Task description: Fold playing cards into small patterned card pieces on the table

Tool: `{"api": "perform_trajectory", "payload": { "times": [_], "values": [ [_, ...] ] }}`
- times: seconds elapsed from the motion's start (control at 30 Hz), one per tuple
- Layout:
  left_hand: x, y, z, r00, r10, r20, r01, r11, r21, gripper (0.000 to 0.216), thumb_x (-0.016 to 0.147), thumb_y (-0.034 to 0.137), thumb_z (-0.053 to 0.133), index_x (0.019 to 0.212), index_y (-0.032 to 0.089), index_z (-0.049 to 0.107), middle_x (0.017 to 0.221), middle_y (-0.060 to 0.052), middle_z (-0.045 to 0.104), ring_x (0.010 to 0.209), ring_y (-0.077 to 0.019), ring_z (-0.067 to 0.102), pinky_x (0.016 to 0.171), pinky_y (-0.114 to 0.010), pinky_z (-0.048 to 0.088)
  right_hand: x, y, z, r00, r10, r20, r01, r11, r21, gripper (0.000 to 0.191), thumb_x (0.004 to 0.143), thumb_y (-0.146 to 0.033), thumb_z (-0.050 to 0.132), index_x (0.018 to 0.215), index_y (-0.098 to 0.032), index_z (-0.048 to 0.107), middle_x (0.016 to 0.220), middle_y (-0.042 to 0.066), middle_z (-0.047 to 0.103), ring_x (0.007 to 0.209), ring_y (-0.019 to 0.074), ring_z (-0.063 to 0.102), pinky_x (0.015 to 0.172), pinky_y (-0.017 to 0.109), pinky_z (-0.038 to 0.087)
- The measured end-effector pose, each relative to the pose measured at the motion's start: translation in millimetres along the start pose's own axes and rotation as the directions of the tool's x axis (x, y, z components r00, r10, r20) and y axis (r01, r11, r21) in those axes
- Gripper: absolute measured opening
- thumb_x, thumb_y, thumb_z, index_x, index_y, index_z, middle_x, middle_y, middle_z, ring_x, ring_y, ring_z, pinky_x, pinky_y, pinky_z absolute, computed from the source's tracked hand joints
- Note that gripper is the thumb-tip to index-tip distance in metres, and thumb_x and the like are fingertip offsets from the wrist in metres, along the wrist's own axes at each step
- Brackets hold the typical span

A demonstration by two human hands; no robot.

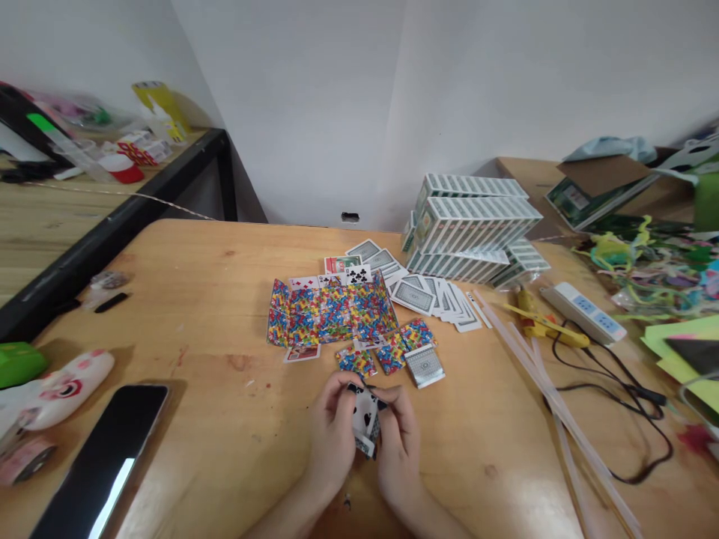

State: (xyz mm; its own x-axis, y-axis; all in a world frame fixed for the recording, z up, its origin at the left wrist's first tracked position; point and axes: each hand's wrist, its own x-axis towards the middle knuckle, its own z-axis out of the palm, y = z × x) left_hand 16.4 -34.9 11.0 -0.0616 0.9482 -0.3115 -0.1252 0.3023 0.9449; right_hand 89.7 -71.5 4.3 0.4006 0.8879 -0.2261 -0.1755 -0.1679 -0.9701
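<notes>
Both my hands meet low in the middle of the wooden table (225, 299). My left hand (332, 434) and my right hand (400, 442) are closed together on a small folded playing card (366, 421) with black spade marks. Just beyond them lie three little folded pieces with a colourful pattern (387, 352) and a grey-backed folded card (425, 367). Farther back stands a row of joined cards with the same colourful pattern (331, 313), with card faces showing along its top.
Stacked card boxes (472, 232) and spread loose cards (432, 293) lie at the back right. Glue sticks (539, 367), a yellow glue gun (539, 318), a power strip (584, 311) and black cable sit right. A phone (106, 457) and tape lie at front left.
</notes>
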Motion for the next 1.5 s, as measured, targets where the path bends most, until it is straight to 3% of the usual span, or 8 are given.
{"api": "perform_trajectory", "payload": {
  "times": [0.23, 0.43, 0.57, 0.73, 0.93, 1.03, 1.3, 1.5],
  "values": [
    [2, 1, -1, 0.998, 0.000, -0.056, -0.001, 1.000, -0.005, 0.007, 0.067, 0.020, 0.047, 0.064, 0.018, 0.052, 0.056, 0.005, 0.047, 0.049, -0.0088, 0.043, 0.045, -0.017, 0.036, 2, -2, 4, 0.999, 0.036, 0.011, -0.036, 0.994, 0.104, 0.009, 0.076, -0.028, 0.050, 0.070, -0.021, 0.050, 0.061, -0.003, 0.049, 0.053, 0.0116, 0.044, 0.050, 0.021, 0.037],
    [10, 4, -6, 0.996, -0.050, -0.078, 0.050, 0.999, 0.000, 0.007, 0.065, 0.022, 0.047, 0.064, 0.018, 0.052, 0.055, 0.005, 0.048, 0.048, -0.0094, 0.042, 0.043, -0.018, 0.034, 8, -4, 3, 0.953, 0.199, 0.229, -0.266, 0.911, 0.315, 0.016, 0.072, -0.034, 0.055, 0.079, -0.023, 0.047, 0.062, -0.006, 0.048, 0.044, 0.0089, 0.043, 0.040, 0.019, 0.035],
    [15, 10, -10, 0.997, -0.055, -0.058, 0.056, 0.998, 0.021, 0.008, 0.065, 0.024, 0.046, 0.063, 0.018, 0.052, 0.053, 0.005, 0.046, 0.045, -0.0097, 0.041, 0.042, -0.018, 0.032, 20, -7, 0, 0.810, 0.341, 0.477, -0.533, 0.768, 0.356, 0.027, 0.071, -0.045, 0.050, 0.087, -0.024, 0.045, 0.064, -0.005, 0.053, 0.036, 0.0077, 0.042, 0.032, 0.017, 0.032],
    [15, 16, -13, 0.991, 0.011, 0.135, -0.022, 0.997, 0.079, 0.009, 0.066, 0.021, 0.048, 0.061, 0.018, 0.055, 0.054, 0.004, 0.048, 0.047, -0.0094, 0.041, 0.044, -0.019, 0.033, 25, -13, -5, 0.575, 0.495, 0.652, -0.703, 0.706, 0.084, 0.046, 0.079, -0.057, 0.037, 0.070, -0.015, 0.053, 0.045, -0.002, 0.053, 0.026, 0.0047, 0.034, 0.023, 0.013, 0.015],
    [17, 12, -15, 0.979, 0.044, 0.198, -0.064, 0.993, 0.100, 0.012, 0.069, 0.024, 0.048, 0.063, 0.017, 0.057, 0.054, 0.003, 0.049, 0.048, -0.0102, 0.043, 0.046, -0.019, 0.033, 27, -15, -17, 0.435, 0.528, 0.730, -0.757, 0.653, -0.021, 0.055, 0.081, -0.060, 0.034, 0.072, -0.011, 0.057, 0.039, -0.001, 0.054, 0.021, 0.0052, 0.034, 0.024, 0.014, 0.021],
    [18, 12, -17, 0.969, 0.075, 0.235, -0.105, 0.988, 0.117, 0.013, 0.072, 0.025, 0.048, 0.065, 0.017, 0.056, 0.054, 0.003, 0.049, 0.048, -0.0102, 0.042, 0.046, -0.020, 0.033, 28, -10, -19, 0.439, 0.472, 0.765, -0.748, 0.663, 0.020, 0.055, 0.080, -0.061, 0.037, 0.079, -0.010, 0.056, 0.047, 0.001, 0.059, 0.025, 0.0075, 0.044, 0.027, 0.015, 0.028],
    [15, 8, -22, 0.946, 0.145, 0.288, -0.184, 0.976, 0.114, 0.011, 0.074, 0.025, 0.045, 0.075, 0.018, 0.053, 0.057, 0.003, 0.049, 0.049, -0.0111, 0.042, 0.048, -0.021, 0.034, 26, -5, -13, 0.673, 0.396, 0.625, -0.488, 0.872, -0.028, 0.050, 0.078, -0.062, 0.040, 0.063, -0.015, 0.048, 0.035, -0.006, 0.048, 0.019, 0.0031, 0.030, 0.022, 0.013, 0.017],
    [17, 3, -25, 0.940, 0.174, 0.292, -0.199, 0.978, 0.056, 0.017, 0.075, 0.028, 0.044, 0.082, 0.018, 0.055, 0.061, 0.002, 0.050, 0.053, -0.0125, 0.044, 0.050, -0.022, 0.035, 25, -9, -13, 0.734, 0.330, 0.593, -0.319, 0.939, -0.128, 0.046, 0.081, -0.062, 0.035, 0.073, -0.018, 0.043, 0.033, -0.011, 0.041, 0.020, 0.0033, 0.026, 0.024, 0.013, 0.015]
  ]
}}
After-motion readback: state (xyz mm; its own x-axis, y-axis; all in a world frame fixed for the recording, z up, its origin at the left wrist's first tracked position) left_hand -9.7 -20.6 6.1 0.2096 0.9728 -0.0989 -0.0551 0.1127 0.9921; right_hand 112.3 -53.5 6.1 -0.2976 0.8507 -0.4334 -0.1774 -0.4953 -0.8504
